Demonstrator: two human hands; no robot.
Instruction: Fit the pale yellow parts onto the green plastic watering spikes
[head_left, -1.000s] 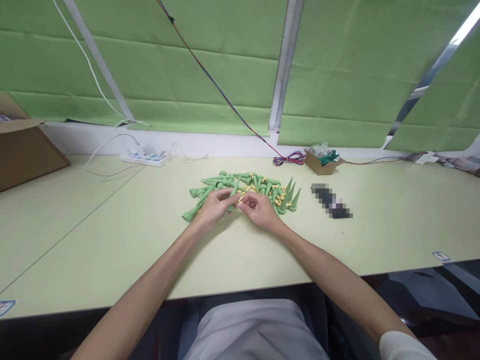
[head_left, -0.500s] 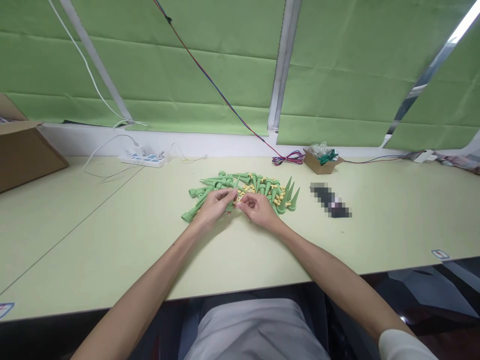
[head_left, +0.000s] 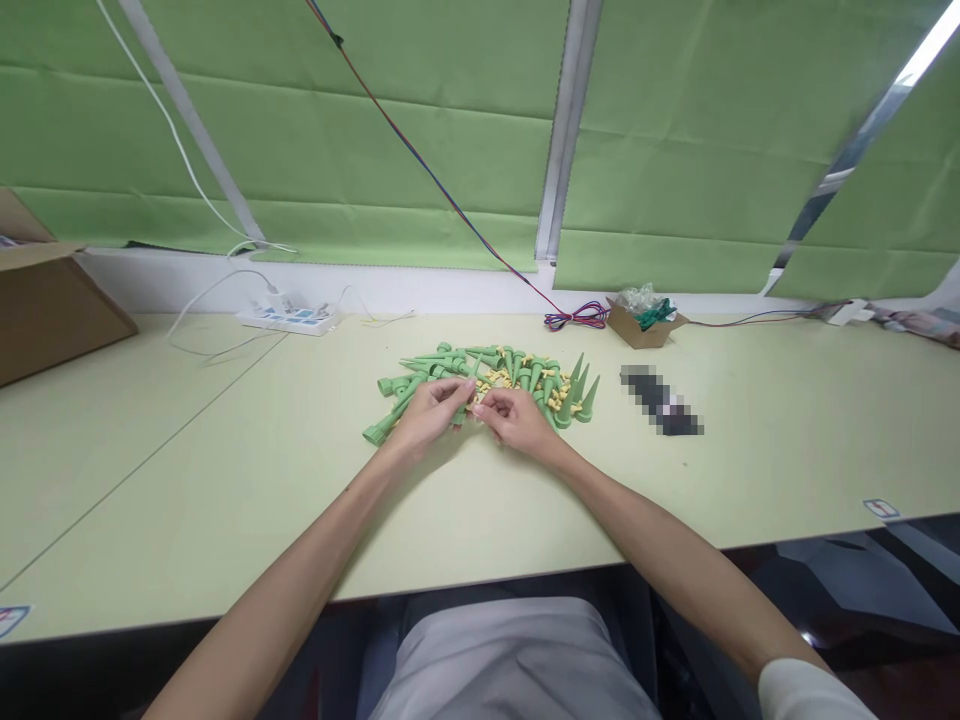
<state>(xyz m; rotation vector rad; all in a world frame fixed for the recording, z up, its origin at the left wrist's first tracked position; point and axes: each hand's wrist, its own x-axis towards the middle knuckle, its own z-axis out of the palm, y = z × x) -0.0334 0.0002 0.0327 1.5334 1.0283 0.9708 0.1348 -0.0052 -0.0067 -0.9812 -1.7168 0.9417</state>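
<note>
My left hand (head_left: 433, 415) is closed around a green plastic watering spike (head_left: 458, 415), most of it hidden by the fingers. Close beside it, my right hand (head_left: 516, 414) pinches a small yellow plastic piece (head_left: 472, 406) against the spike; fingertips cover much of the contact. Behind both hands spreads a pile of green cone-shaped spikes (head_left: 386, 425) with round caps. Small yellow pieces (head_left: 517, 375) lie among them, and some are fitted to the spikes on the right side.
On the pale table (head_left: 225, 500), a small cardboard box (head_left: 643, 335) with plastic wrap stands behind a pixelated dark item (head_left: 660, 400). Coiled wire (head_left: 576, 316) lies at the back. A power strip (head_left: 289, 318) and a large cardboard box (head_left: 60, 310) are on the left.
Both hands stay almost in place over the same spot, with only slight finger movement at the yellow piece. The pile looks the same.
</note>
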